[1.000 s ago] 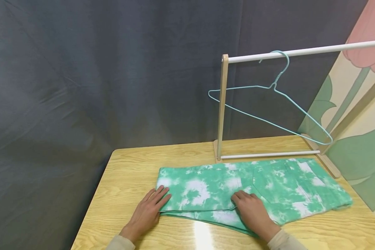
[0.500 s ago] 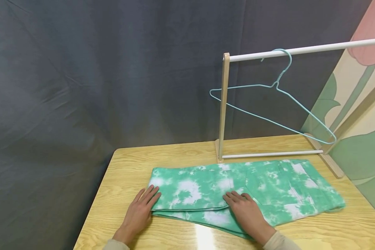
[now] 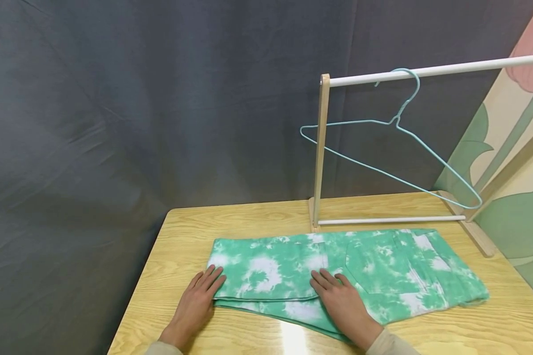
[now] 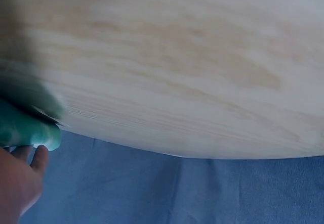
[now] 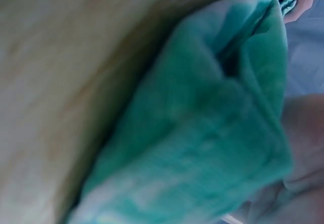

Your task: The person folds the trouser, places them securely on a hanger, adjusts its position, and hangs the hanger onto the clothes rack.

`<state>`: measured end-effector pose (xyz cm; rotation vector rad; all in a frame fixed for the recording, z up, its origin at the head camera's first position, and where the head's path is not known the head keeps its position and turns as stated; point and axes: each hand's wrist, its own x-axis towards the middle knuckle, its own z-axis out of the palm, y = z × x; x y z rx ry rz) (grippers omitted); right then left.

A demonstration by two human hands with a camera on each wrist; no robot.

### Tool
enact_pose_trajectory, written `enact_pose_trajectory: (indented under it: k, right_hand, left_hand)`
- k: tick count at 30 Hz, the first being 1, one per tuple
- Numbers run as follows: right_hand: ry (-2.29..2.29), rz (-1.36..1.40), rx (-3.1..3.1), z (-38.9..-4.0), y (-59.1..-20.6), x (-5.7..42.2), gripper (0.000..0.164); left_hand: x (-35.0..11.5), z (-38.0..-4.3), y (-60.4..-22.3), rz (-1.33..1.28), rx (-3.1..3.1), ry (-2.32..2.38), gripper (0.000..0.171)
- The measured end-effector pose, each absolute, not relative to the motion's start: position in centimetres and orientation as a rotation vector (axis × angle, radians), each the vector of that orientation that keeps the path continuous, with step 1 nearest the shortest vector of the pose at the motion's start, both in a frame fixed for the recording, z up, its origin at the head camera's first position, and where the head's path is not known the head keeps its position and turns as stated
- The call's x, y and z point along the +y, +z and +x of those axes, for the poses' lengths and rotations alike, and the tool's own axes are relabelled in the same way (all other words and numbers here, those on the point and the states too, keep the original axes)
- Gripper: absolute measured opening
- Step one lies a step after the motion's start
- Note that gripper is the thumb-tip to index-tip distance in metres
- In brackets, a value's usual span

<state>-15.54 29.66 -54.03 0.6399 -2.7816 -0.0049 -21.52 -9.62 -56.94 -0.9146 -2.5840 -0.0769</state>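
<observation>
A green-and-white tie-dye garment (image 3: 377,264) lies folded in a long strip across the wooden table (image 3: 195,224). A pocket outline shows on its right part, and at the front the layers spread apart. My left hand (image 3: 197,301) rests at its left end, fingertips over the front left edge. On the middle of the strip lies my right hand (image 3: 342,303), fingers extended over the front edge of the upper layer. In the left wrist view, fingers (image 4: 39,159) touch the rolled-looking cloth edge. The right wrist view shows the bunched garment close up beside the palm.
Behind the garment stands a clothes rack with a wooden post (image 3: 321,153) and white top rail (image 3: 448,70). A light-blue hanger (image 3: 373,167) hangs from the rail. A dark curtain (image 3: 160,98) backs the table; a flower-painted wall (image 3: 515,197) stands at the right.
Both hands have shifted left and the garment has slid left with them across the table. My right hand's fingers look straighter now. The head view has turned slightly.
</observation>
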Motion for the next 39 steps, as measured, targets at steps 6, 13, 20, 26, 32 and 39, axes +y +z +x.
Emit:
enact_pose_trajectory:
  k: [6, 13, 20, 26, 32, 39]
  right_hand:
    - [0.138, 0.672, -2.551, -15.9, -54.1, 29.9, 0.042]
    - [0.209, 0.623, -2.411, -16.4, -53.4, 31.8, 0.038]
    - [0.22, 0.543, -2.349, -16.2, -52.3, 35.4, 0.045]
    - [0.208, 0.476, -2.444, -15.2, -52.5, 38.7, 0.038]
    - [0.17, 0.378, -2.663, -14.1, -53.1, 40.3, 0.055]
    - [0.255, 0.246, -2.954, -13.7, -53.9, 40.0, 0.041]
  left_hand:
    - [-9.1, -21.7, -56.9, -0.892, -2.58, -0.086, 0.06]
    - [-8.1, -22.0, -56.6, -0.91, -2.536, -0.09, 0.067]
    - [-6.3, -21.6, -55.6, -0.905, -2.577, -0.207, 0.08]
    - [-4.5, -21.3, -54.8, -0.888, -2.621, -0.265, 0.078]
    - [-3.6, -21.0, -54.7, -0.762, -2.791, -0.294, 0.089]
    - [-2.6, -21.5, -53.2, -0.823, -2.775, -0.352, 0.095]
